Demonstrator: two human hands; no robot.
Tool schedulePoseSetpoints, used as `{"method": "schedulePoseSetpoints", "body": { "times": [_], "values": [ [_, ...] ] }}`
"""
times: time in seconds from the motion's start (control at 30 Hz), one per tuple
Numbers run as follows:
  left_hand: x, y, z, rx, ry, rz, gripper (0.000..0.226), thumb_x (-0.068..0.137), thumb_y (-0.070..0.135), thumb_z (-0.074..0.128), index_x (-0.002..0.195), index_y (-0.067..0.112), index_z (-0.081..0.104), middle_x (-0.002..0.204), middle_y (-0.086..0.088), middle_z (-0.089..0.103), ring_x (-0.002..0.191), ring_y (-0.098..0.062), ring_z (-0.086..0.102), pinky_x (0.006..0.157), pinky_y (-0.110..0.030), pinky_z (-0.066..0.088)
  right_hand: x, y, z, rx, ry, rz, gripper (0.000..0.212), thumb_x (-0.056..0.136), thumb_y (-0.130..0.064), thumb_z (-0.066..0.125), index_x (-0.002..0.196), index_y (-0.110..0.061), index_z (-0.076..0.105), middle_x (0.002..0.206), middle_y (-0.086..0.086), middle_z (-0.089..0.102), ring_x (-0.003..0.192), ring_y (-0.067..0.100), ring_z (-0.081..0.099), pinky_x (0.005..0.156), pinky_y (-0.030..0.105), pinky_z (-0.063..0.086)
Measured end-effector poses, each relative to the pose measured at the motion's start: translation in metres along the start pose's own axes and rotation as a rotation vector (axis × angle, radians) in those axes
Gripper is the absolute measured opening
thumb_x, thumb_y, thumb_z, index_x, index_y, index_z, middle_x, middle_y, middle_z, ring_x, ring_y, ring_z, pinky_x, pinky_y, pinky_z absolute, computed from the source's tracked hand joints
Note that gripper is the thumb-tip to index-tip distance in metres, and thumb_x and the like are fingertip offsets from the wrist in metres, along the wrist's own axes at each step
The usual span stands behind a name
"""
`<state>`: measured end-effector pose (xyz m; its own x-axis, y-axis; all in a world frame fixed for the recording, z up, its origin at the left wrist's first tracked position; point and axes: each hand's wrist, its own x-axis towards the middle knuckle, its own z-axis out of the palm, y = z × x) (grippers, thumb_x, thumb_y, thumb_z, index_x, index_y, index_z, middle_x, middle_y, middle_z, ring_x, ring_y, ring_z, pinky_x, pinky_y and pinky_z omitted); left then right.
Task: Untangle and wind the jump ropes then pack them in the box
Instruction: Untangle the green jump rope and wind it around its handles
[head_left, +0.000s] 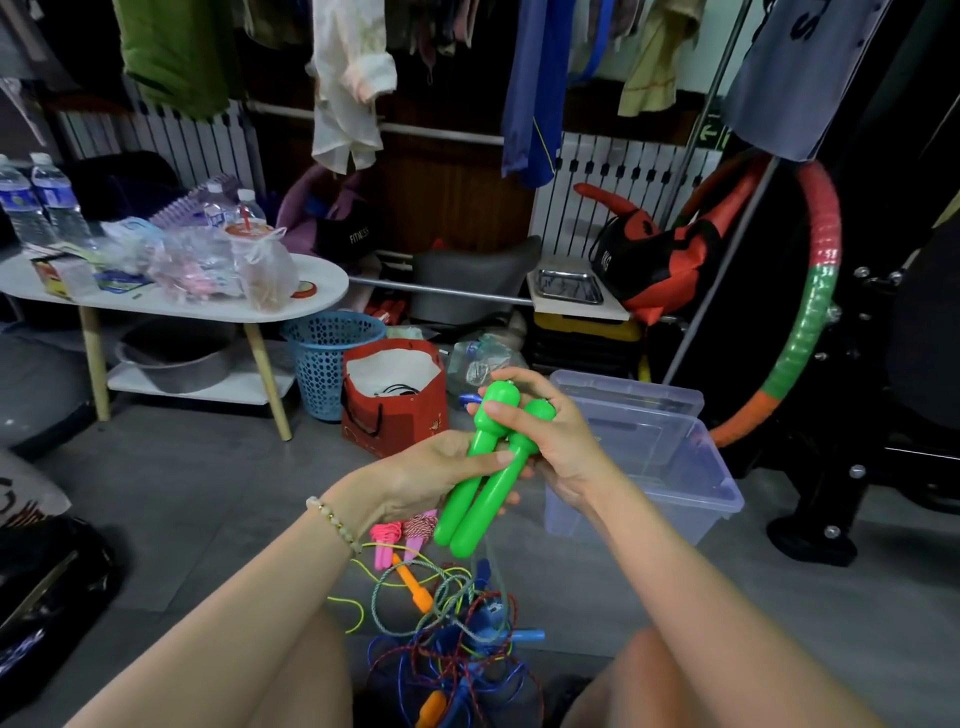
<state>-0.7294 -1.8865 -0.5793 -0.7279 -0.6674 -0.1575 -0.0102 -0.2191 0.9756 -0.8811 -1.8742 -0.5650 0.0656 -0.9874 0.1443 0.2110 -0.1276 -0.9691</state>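
- Left hand (415, 475): grip closed on the pair of green handles (480, 483); thumb lies across the front at mid-length, fingers wrapped underneath.
- Right hand (558, 441): grip closed on the same handles at the bulbous top ends; thumb pressed on the front, fingers curled round the back.
- Green handles are side by side, touching, tilted with the tops up and to the right, held in the air above the floor.
- A thin cord (491, 558) drops from below the handles into the rope tangle (452, 629).
- The rope tangle is on the grey floor between the knees: blue, red and yellow-green cords mixed together.
- In or by the tangle: an orange handle (415, 587), a blue handle (527, 635) and pink handles (387, 545) with cord wound on top.
- Clear plastic box (675, 467) is on the floor, just right of the hands and partly behind the right forearm, open top.
- Beaded bracelet (332, 519) on the left wrist.
- Behind: red bag (395, 410), blue basket (324, 358), white tabletop (322, 283) loaded with bottles and bags, striped hoop (815, 312) at right.
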Motion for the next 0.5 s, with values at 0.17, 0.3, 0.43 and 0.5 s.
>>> {"method": "schedulePoseSetpoints", "body": {
  "times": [0.17,0.3,0.43,0.5],
  "values": [
    [-0.004,-0.008,0.002,0.091,0.075,0.014,0.017,0.093,0.015,0.056,0.107,0.006,0.059,0.094,-0.004,0.072,0.081,-0.018,0.071,0.072,-0.029,0.058,-0.002,0.009,0.003,-0.108,0.066,-0.022,0.019,0.084,-0.006,0.065,0.099,-0.016,0.059,0.087,0.003,0.065,0.081,0.017,0.065,0.067,0.024,0.053],
    [-0.004,-0.022,0.002,0.332,0.253,0.058,0.064,0.071,0.016,0.083,0.115,0.011,0.036,0.085,-0.011,0.071,0.079,-0.027,0.072,0.075,-0.043,0.058,0.000,0.005,0.000,-0.165,0.141,-0.051,0.018,0.084,-0.009,0.066,0.099,-0.016,0.060,0.085,-0.005,0.066,0.077,0.008,0.065,0.073,0.019,0.051],
    [-0.002,-0.022,-0.001,0.447,0.298,0.213,0.060,0.073,0.018,0.081,0.119,0.025,0.043,0.086,-0.013,0.071,0.077,-0.026,0.071,0.078,-0.044,0.057,0.002,0.001,0.001,-0.164,0.146,-0.070,0.019,0.084,-0.007,0.066,0.100,-0.014,0.059,0.085,-0.005,0.065,0.073,0.001,0.063,0.069,0.015,0.049],
    [-0.002,-0.017,-0.001,0.558,0.284,0.252,0.028,0.078,0.018,0.076,0.095,0.021,0.054,0.085,-0.018,0.069,0.075,-0.026,0.069,0.076,-0.047,0.055,0.002,0.000,0.001,-0.163,0.126,-0.072,0.020,0.083,-0.006,0.067,0.099,-0.015,0.059,0.085,-0.004,0.065,0.073,0.003,0.064,0.068,0.018,0.051]
  ]
}}
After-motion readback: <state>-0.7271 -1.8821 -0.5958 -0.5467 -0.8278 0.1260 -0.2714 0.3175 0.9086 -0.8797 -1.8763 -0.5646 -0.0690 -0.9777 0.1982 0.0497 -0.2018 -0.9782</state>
